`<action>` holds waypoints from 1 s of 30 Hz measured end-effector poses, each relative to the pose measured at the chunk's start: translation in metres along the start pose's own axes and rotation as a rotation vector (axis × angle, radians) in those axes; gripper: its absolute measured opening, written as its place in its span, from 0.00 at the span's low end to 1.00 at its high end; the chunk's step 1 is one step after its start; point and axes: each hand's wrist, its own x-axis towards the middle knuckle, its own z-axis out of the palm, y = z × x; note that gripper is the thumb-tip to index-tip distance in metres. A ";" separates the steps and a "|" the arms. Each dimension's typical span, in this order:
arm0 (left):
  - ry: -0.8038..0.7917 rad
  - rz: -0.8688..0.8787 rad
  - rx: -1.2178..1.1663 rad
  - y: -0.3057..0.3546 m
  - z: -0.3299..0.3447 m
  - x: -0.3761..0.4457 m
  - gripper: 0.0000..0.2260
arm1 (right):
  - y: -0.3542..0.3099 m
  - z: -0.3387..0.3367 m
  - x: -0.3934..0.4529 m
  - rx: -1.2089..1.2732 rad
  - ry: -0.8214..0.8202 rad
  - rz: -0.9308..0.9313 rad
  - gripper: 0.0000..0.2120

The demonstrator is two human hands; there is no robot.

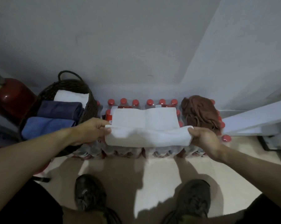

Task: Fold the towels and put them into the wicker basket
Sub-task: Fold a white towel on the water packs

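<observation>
Head cam: white towel lies w/ long axis left-right across shrink-wrapped packs of red-capped bottles, near edge folded up toward person. Plain white, soft, partly folded. Left hand pinches its left end, right hand pinches right end. Wicker basket sits just left, holding one white and two blue folded towels. Brown towel is bunched at right.
</observation>
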 end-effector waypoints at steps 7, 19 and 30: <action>-0.157 -0.219 -0.028 -0.006 -0.003 0.013 0.10 | 0.002 0.003 0.000 -0.182 -0.126 0.071 0.17; 0.275 -0.045 -0.019 0.021 -0.003 0.072 0.15 | -0.030 0.018 0.053 -0.241 0.001 -0.028 0.11; 0.355 -0.088 0.038 -0.013 -0.004 0.128 0.12 | -0.009 0.027 0.094 -0.349 0.256 0.035 0.09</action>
